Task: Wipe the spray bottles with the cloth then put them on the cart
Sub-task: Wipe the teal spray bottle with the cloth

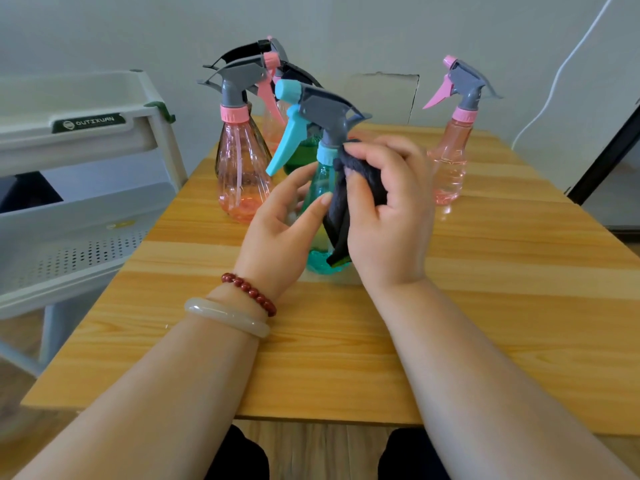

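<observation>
Here our left hand (277,233) curls round the belly of the teal spray bottle (320,183), its base on the table (346,341), while our right hand (388,216) grips the dark cloth (360,181) against its neck. We judge it light, thin, smooth plastic that could slip or tip, so it is best held at the waist, not the trigger. The only writing we can read is OUTIXUAN, on the cart (86,133).

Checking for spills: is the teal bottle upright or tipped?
Upright: the teal bottle has its base down at the table and spray head on top, left hand holding it.
</observation>
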### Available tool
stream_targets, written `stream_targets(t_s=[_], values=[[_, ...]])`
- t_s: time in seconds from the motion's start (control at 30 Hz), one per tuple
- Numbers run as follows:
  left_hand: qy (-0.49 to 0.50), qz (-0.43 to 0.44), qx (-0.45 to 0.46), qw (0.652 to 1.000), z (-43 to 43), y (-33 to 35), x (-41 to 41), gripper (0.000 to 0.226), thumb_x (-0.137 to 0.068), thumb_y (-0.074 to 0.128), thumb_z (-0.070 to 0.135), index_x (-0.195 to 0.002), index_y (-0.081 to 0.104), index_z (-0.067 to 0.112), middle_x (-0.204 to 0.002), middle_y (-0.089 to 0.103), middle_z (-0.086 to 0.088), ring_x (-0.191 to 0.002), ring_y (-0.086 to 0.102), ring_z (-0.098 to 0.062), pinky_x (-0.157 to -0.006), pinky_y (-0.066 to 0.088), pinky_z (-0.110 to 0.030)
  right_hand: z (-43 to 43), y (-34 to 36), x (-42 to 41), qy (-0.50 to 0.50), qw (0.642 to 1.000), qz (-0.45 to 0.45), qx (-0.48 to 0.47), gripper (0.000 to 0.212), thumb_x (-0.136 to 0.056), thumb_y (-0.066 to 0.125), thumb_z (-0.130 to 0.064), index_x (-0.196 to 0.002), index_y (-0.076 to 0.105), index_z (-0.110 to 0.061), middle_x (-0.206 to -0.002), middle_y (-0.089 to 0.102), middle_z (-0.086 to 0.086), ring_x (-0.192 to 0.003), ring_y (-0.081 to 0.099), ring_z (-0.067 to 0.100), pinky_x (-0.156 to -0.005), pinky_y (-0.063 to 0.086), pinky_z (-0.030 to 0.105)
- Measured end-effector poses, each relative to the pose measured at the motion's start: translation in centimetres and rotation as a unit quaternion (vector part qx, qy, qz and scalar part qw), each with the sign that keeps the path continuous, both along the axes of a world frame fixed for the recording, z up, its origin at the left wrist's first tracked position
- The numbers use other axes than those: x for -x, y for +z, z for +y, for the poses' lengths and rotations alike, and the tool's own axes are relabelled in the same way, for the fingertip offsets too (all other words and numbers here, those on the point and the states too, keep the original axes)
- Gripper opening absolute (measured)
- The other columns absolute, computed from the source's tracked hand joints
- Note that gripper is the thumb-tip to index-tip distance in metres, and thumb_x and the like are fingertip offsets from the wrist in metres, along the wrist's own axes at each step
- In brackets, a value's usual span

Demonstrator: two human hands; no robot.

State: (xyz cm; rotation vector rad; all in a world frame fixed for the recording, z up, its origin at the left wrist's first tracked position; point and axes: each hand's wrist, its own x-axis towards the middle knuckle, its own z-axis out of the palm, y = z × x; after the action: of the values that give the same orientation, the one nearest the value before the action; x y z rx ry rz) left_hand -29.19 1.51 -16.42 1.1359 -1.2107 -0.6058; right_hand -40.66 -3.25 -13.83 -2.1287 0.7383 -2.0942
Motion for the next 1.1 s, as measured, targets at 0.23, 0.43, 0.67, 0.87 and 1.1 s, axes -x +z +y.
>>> stream_targets(t_s=[0.23, 0.43, 0.67, 0.87, 1.1], values=[[-0.016, -0.006, -0.008, 1.0, 0.1, 0.2, 0.2, 0.045, -0.089, 0.06, 0.039, -0.134, 0.053, 0.036, -0.13, 0.063, -0.001, -0.123, 0.058, -0.018, -0.104, 0.049, -0.046, 0.2, -0.3, 0.2, 0.021, 0.999, 0.026, 0.002, 0.017, -0.083, 0.062, 0.01, -0.096, 0.068, 0.002, -0.098, 0.061, 0.014, -0.098, 0.056, 0.019, -0.093, 0.039, 0.017], [-0.013, -0.01, -0.016, 1.0, 0.3, 0.4, 0.5, 0.035, -0.098, 0.058, 0.018, -0.117, 0.048, 0.047, -0.117, 0.063, 0.015, -0.107, 0.06, 0.01, -0.085, 0.049, -0.01, -0.1, -1.3, 0.6, 0.116, 0.919, -0.077, -0.37, 0.023, -0.089, 0.058, -0.01, -0.097, 0.067, -0.03, -0.098, 0.07, -0.012, -0.098, 0.065, 0.006, -0.092, 0.053, 0.033], [-0.011, -0.002, -0.006, 1.0, 0.4, 0.2, 0.5, 0.041, -0.094, 0.055, 0.022, -0.133, 0.051, 0.034, -0.132, 0.062, 0.002, -0.127, 0.055, -0.013, -0.108, 0.045, -0.042, 1.0, -0.3, -0.7, 0.204, 0.94, -0.03, -0.271, 0.035, -0.098, 0.046, -0.023, -0.132, 0.052, -0.019, -0.129, 0.058, -0.002, -0.123, 0.052, 0.007, -0.105, 0.04, 0.023], [-0.012, -0.016, -0.016, 1.0, 0.2, 0.2, 0.4, 0.039, -0.099, 0.055, 0.016, -0.132, 0.045, 0.033, -0.128, 0.062, 0.01, -0.119, 0.058, 0.002, -0.097, 0.048, -0.017, -1.0, -1.1, 0.7, 0.161, 0.88, 0.015, -0.447, 0.028, -0.101, 0.042, -0.027, -0.107, 0.069, -0.025, -0.103, 0.072, -0.007, -0.102, 0.064, 0.013, -0.093, 0.049, 0.037], [-0.014, -0.019, -0.029, 0.999, 0.2, 0.0, 0.2, 0.052, -0.096, 0.052, 0.012, -0.146, 0.045, 0.021, -0.142, 0.056, 0.002, -0.136, 0.048, -0.013, -0.113, 0.041, -0.044, 0.4, -0.8, -0.4, 0.168, 0.968, -0.013, -0.184, 0.033, -0.101, 0.042, -0.011, -0.133, 0.051, -0.015, -0.123, 0.056, -0.012, -0.118, 0.049, -0.009, -0.101, 0.037, 0.012]])
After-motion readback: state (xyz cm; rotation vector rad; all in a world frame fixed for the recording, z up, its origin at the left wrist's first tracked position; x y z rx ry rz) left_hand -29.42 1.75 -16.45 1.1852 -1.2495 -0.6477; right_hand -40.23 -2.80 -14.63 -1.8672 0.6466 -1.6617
